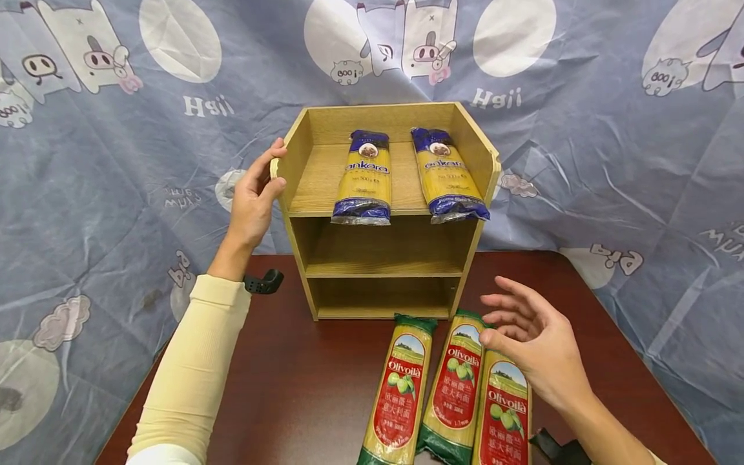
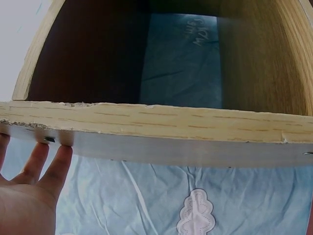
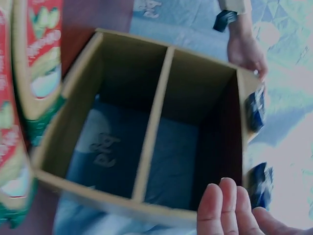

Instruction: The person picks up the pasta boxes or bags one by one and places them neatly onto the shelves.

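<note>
A wooden shelf unit stands upright with two blue-and-yellow Ankara pasta packs lying on its top board. My left hand grips the front corner of its left side panel; in the left wrist view the fingers touch the panel's outer face. Three Olivoilà pasta packs lie on the table in front of the shelf. Above the rightmost one, my right hand is held with loosely bent fingers and nothing in it.
The dark red table extends on both sides of the shelf. A blue patterned cloth hangs behind and beside it. The two lower compartments hold nothing, and the right wrist view shows cloth through their open back.
</note>
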{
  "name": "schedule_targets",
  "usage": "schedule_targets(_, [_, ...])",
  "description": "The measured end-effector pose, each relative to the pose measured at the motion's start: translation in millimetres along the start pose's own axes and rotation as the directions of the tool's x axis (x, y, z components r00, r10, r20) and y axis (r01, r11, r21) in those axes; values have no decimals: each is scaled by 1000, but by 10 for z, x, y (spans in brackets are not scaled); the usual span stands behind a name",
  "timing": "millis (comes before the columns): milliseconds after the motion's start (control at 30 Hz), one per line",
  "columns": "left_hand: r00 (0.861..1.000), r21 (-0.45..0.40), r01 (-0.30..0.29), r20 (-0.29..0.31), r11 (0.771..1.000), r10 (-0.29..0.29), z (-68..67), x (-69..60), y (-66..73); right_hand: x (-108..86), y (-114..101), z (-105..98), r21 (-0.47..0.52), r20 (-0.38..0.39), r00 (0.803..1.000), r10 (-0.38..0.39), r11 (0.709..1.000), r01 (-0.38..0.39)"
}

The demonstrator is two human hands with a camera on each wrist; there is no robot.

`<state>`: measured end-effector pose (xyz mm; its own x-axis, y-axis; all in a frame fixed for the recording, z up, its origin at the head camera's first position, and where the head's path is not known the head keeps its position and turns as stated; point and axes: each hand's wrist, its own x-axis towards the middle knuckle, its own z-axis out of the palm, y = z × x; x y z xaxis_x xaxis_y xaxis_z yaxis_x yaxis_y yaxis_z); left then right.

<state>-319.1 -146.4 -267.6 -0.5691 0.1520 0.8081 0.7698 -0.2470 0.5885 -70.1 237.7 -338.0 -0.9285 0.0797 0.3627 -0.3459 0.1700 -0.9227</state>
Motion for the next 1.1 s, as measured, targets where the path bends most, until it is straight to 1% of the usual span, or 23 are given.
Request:
schedule_targets(100, [1000, 0, -2, 4, 1000, 2, -5, 21, 10, -117, 112, -78, -23, -13, 999, 49, 999, -49])
schedule_targets(200, [1000, 6, -16, 6, 1000, 16, -6, 35, 20, -225, 219, -121, -91, -35, 995, 92, 991, -95])
schedule_targets(300, [1000, 4, -20, 7, 1000, 20, -3, 42, 26, -324, 307, -136, -157, -56, 989, 134, 978, -141])
schedule_targets(500, [999, 5, -32, 13, 999, 32, 8, 48, 31, -455, 429, -138, -242, -90, 972, 219, 942, -235])
schedule_targets(633, [999, 13, -50, 20, 999, 50, 5, 46, 28, -517, 511, -141, -299, -117, 954, 275, 907, -297])
schedule_targets(700, [998, 20, -56, 26, 998, 56, 1, 44, 21, -555, 559, -149, -296, -128, 937, 324, 889, -348])
schedule_targets(833, [998, 25, -64, 28, 998, 64, -7, 32, 8, -640, 673, -174, -280, -144, 890, 433, 845, -457])
schedule_targets(967, [998, 31, -60, 25, 998, 59, -13, 10, -3, -708, 792, -198, -276, -151, 833, 533, 786, -553])
schedule_targets(1100, [998, 18, -52, 23, 998, 52, -15, -7, -18, -759, 920, -221, -297, -176, 762, 624, 704, -645])
